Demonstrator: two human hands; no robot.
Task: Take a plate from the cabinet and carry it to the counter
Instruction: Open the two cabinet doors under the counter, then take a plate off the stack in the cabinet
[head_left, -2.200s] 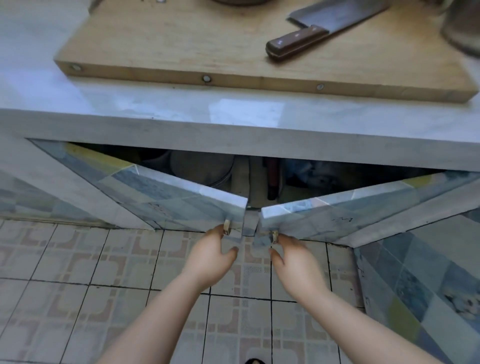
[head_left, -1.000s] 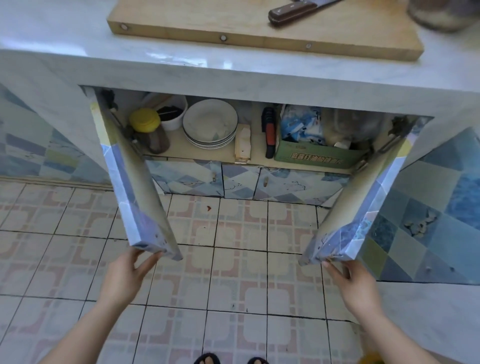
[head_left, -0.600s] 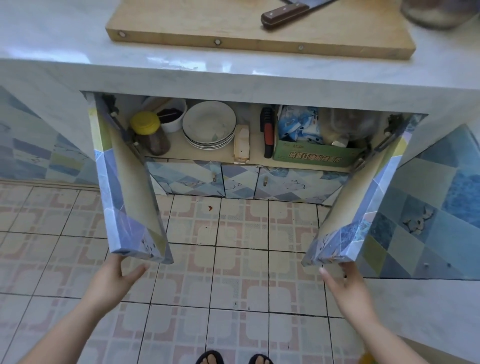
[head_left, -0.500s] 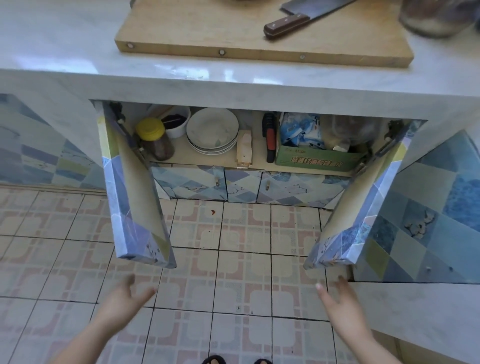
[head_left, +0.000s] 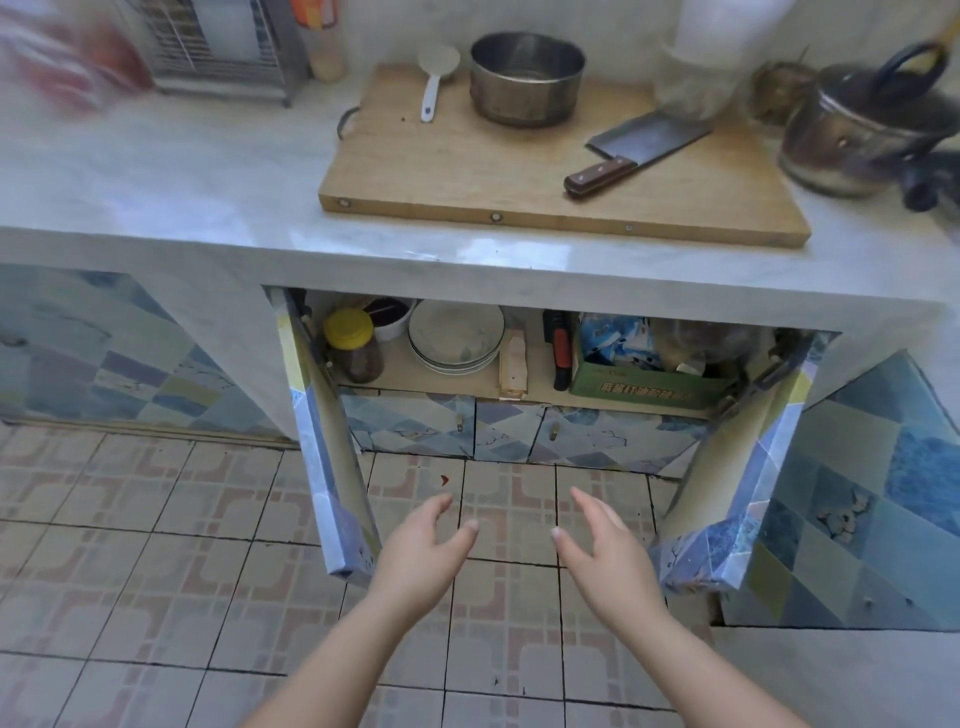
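A stack of pale plates (head_left: 456, 338) sits on the cabinet shelf (head_left: 441, 379) under the grey counter (head_left: 171, 192). Both tiled cabinet doors, left (head_left: 324, 447) and right (head_left: 748, 467), hang wide open. My left hand (head_left: 423, 551) and my right hand (head_left: 605, 553) are held out side by side between the doors, above the floor and well short of the shelf. Both hands are empty, fingers apart, palms turned toward each other.
In the cabinet stand a yellow-lidded jar (head_left: 353, 345), a white bowl (head_left: 392, 317) and a green box (head_left: 644, 384). On the counter lie a wooden cutting board (head_left: 519, 171) with a cleaver (head_left: 634, 153), a steel pot (head_left: 527, 78) and a kettle (head_left: 867, 135).
Both hands pulled the doors fully open, let go of them and moved inward and forward between the doors. The view tilted up, showing more of the counter.
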